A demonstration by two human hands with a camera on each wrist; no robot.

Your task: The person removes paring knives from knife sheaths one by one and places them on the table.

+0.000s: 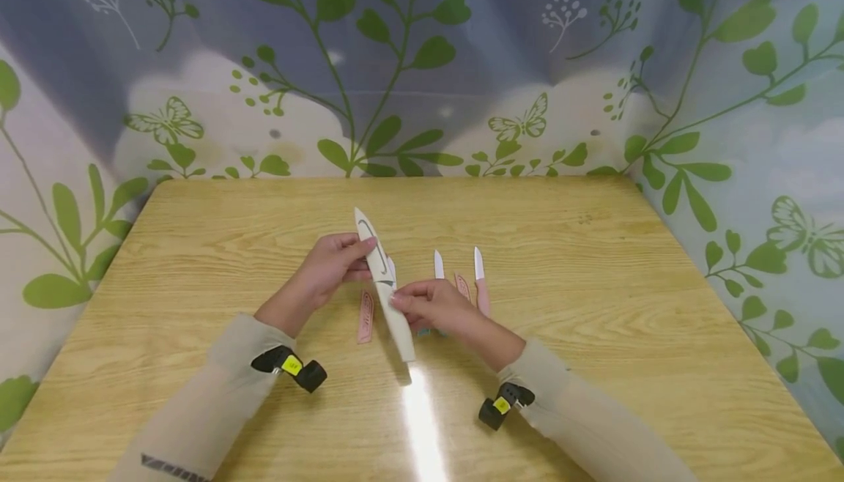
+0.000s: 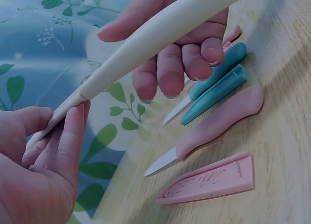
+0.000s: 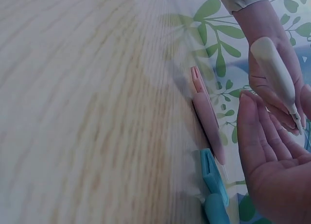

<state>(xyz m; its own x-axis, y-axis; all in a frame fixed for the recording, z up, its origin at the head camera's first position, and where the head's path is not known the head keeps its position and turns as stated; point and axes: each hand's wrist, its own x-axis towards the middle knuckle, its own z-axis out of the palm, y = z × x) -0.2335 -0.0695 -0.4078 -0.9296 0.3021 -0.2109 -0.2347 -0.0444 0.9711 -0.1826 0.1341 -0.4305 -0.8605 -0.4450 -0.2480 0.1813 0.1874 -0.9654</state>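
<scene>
A white-handled knife (image 1: 398, 321) sits in a cream sheath (image 1: 372, 244), held slanting above the table. My left hand (image 1: 332, 266) pinches the sheath between thumb and fingers, also seen in the left wrist view, where the joint between handle and sheath shows beside the fingertips. At the handle is my right hand (image 1: 435, 305); in the right wrist view its fingers (image 3: 262, 129) are fairly straight and not wrapped round the handle. Below lie a pink knife (image 2: 221, 119) with a white blade, a pink sheath (image 2: 209, 180), a teal knife (image 2: 218, 71) and a teal sheath (image 2: 214, 95).
Another pink knife (image 1: 483, 295) lies to the right, beside a second pink sheath (image 1: 463, 288). All rest on a wood-grain table (image 1: 198, 247). A leaf-patterned curtain (image 1: 409, 101) hangs along the table's back and sides.
</scene>
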